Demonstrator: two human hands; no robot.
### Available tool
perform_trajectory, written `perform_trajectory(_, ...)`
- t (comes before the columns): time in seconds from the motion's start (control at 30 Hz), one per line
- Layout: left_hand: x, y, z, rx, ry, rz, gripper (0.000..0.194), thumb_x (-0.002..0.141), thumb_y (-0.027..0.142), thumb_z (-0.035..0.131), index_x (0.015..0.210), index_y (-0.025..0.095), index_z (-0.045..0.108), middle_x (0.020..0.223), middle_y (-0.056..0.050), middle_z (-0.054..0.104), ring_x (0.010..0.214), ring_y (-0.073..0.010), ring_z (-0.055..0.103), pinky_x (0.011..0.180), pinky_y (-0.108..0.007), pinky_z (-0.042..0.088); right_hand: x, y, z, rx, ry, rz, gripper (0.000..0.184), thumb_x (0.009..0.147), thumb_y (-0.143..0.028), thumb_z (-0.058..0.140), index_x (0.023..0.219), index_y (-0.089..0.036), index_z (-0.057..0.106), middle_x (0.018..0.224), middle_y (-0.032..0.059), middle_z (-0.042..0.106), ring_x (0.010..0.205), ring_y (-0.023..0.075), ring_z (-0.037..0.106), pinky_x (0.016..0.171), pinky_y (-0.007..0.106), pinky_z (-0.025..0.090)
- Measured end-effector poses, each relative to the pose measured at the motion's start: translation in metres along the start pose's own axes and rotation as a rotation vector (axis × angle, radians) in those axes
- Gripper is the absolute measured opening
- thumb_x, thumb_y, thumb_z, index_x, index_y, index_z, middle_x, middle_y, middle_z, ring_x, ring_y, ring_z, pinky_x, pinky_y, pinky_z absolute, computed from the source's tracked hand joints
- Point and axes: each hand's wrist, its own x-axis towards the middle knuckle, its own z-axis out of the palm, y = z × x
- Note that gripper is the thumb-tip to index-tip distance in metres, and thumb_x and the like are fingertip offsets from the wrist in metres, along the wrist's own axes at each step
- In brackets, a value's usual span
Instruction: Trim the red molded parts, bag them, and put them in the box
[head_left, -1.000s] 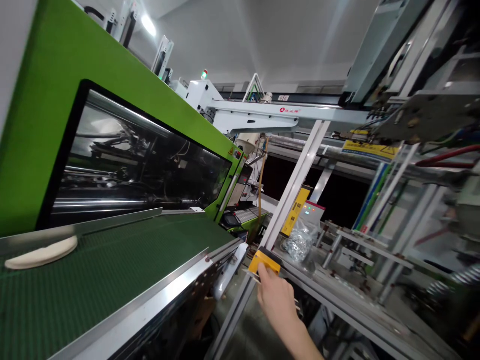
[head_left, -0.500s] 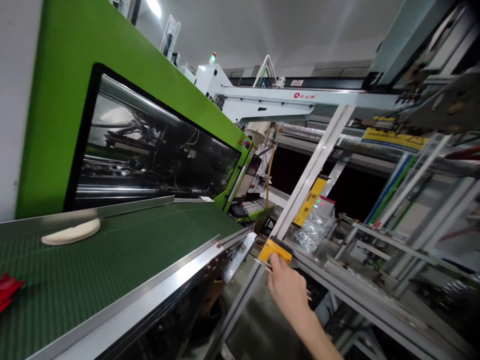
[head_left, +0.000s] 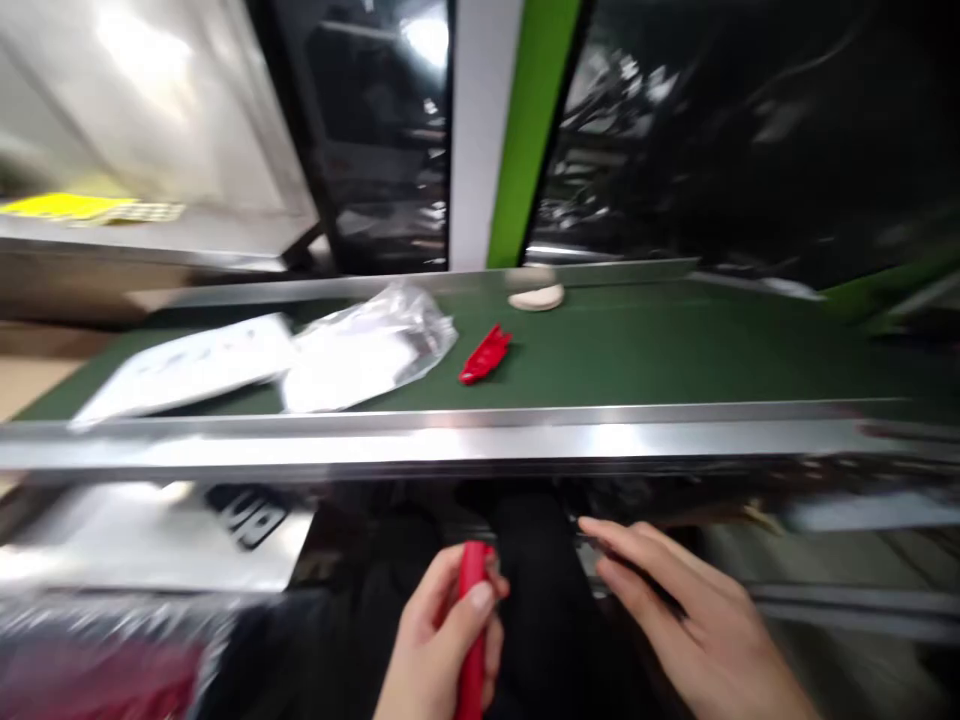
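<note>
One green conveyor belt (head_left: 637, 350) across mid frame, two white plastic bags (head_left: 360, 355) left on it, one red part (head_left: 485, 354) centre, one pale disc (head_left: 535, 297) behind, left hand (head_left: 442, 640) bottom centre gripping one red piece (head_left: 472, 630), right hand (head_left: 690, 620) spread empty, earlier it touched a yellow block, view now swung left.

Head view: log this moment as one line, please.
left hand: grips red plastic part | right hand: open, empty | green conveyor belt: second red part, clear bags, white disc
</note>
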Motion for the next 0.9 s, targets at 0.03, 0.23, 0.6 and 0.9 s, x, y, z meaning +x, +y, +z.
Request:
perform_trajectory(0.03, -0.003, 0.003, 0.000, -0.002, -0.021, 0.005, 0.037, 0.083, 0.051, 0.058, 0.098, 0.017, 0.052, 0.051, 0.004, 0.046, 0.037, -0.0043, 0.028, 0.037, -0.015, 0.024, 0.008, -0.007, 0.006, 0.023, -0.003, -0.079, 0.038, 0.094, -0.020, 0.052, 0.131, -0.030, 0.052, 0.115, 0.0000, 0.062, 0.101, 0.0068, 0.061, 0.084, 0.011, 0.049)
perform_trajectory(0.23, -0.017, 0.012, 0.006, -0.117, 0.025, 0.053, 0.037, 0.091, 0.046, 0.039, 0.103, 0.015, 0.054, 0.060, -0.001, 0.049, 0.044, -0.0081, 0.036, 0.039, -0.016, 0.029, 0.031, -0.036, 0.022, -0.063, 0.020, -0.377, 0.045, 0.091, -0.007, 0.048, 0.135, -0.016, 0.051, 0.116, 0.0080, 0.060, 0.106, 0.0156, 0.057, 0.094, 0.029, 0.047)
perform_trajectory(0.6, -0.032, 0.014, 0.003, -0.121, 0.089, 0.070, 0.038, 0.089, 0.047, 0.044, 0.101, 0.013, 0.054, 0.058, -0.002, 0.052, 0.042, -0.0080, 0.040, 0.040, -0.016, 0.029, 0.025, -0.049, 0.031, -0.013, 0.043, -0.408, 0.035, 0.089, -0.004, 0.050, 0.120, -0.015, 0.061, 0.118, 0.0073, 0.063, 0.105, 0.0182, 0.059, 0.089, 0.035, 0.048)
perform_trajectory(0.9, -0.034, 0.013, 0.002, -0.142, 0.094, 0.081, 0.039, 0.087, 0.049, 0.046, 0.102, 0.014, 0.057, 0.057, -0.002, 0.053, 0.042, -0.0081, 0.039, 0.039, -0.016, 0.030, 0.029, -0.052, 0.029, -0.056, 0.021, -0.470, 0.034, 0.089, -0.006, 0.051, 0.120, -0.015, 0.062, 0.118, 0.0083, 0.064, 0.104, 0.0197, 0.060, 0.088, 0.037, 0.046)
